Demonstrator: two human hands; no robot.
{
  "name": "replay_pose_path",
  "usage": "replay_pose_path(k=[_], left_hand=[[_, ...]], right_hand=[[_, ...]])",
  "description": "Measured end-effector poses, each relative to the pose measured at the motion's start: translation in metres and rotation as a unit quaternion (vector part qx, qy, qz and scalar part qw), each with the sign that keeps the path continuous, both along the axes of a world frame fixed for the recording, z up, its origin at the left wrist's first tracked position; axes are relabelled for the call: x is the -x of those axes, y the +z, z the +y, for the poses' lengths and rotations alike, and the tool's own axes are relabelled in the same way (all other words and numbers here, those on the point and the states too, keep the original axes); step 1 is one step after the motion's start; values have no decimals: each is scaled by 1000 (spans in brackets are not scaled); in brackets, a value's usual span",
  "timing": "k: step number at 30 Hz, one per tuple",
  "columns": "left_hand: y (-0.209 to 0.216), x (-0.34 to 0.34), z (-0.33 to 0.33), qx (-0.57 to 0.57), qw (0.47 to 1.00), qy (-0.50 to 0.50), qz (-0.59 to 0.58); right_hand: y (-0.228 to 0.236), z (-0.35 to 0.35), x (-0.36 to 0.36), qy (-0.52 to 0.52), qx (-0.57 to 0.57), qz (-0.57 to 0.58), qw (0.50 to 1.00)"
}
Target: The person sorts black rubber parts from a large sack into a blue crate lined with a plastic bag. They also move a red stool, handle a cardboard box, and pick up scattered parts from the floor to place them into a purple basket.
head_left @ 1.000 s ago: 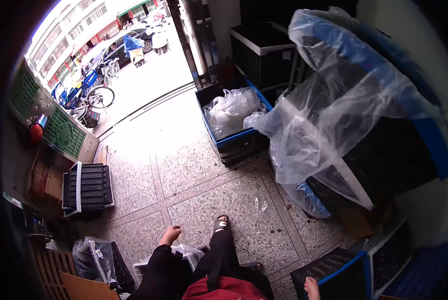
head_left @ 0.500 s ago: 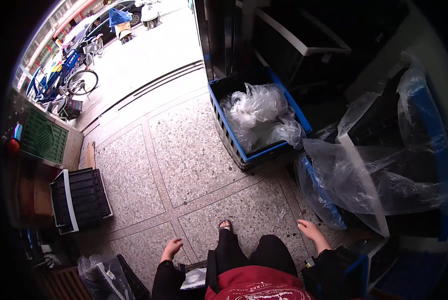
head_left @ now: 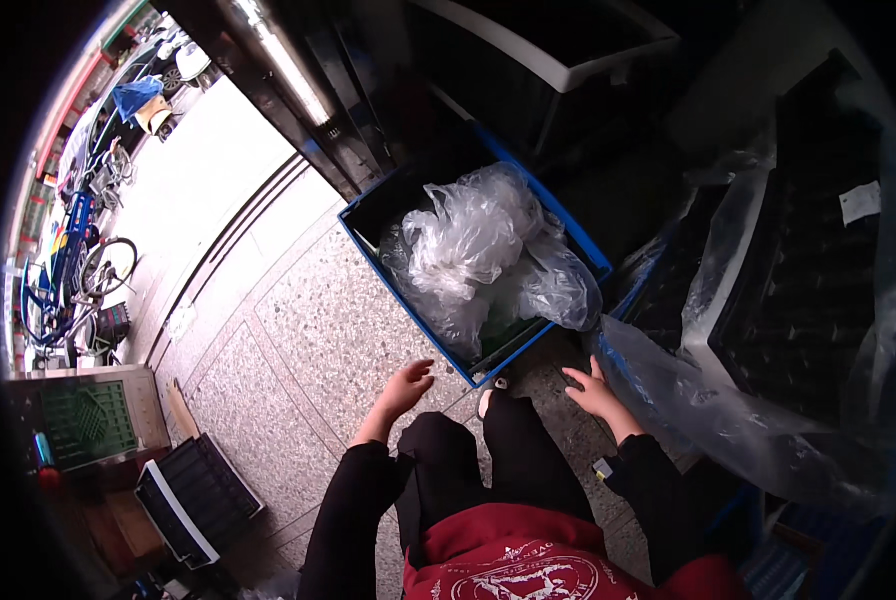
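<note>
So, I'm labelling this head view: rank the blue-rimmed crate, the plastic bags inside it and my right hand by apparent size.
1. Blue-rimmed crate
2. Plastic bags, taken together
3. Right hand

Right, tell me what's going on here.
A person is at a blue-rimmed crate with crumpled plastic bags inside. Neither hand has a grip on anything: the left hand is open near the crate's closest corner, the right hand open beside the plastic wrap on the right. Whether it touches the wrap is hard to tell.
</note>
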State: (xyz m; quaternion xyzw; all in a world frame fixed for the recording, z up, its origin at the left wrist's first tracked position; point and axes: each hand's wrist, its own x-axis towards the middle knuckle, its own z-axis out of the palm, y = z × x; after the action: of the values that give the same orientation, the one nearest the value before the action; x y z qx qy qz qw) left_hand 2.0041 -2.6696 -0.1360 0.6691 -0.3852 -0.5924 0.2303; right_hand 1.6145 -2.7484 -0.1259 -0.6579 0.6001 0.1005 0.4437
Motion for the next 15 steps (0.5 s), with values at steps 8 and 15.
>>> replay_pose_path(k=[8,15], left_hand=[[3,26,-112,12,962,-247,118],[6,-26,-194,95,947,-305,-14]], right_hand=[[-102,-105,-63,-114,134,51,983],[-127,-130,-86,-592,-21,-405,696]])
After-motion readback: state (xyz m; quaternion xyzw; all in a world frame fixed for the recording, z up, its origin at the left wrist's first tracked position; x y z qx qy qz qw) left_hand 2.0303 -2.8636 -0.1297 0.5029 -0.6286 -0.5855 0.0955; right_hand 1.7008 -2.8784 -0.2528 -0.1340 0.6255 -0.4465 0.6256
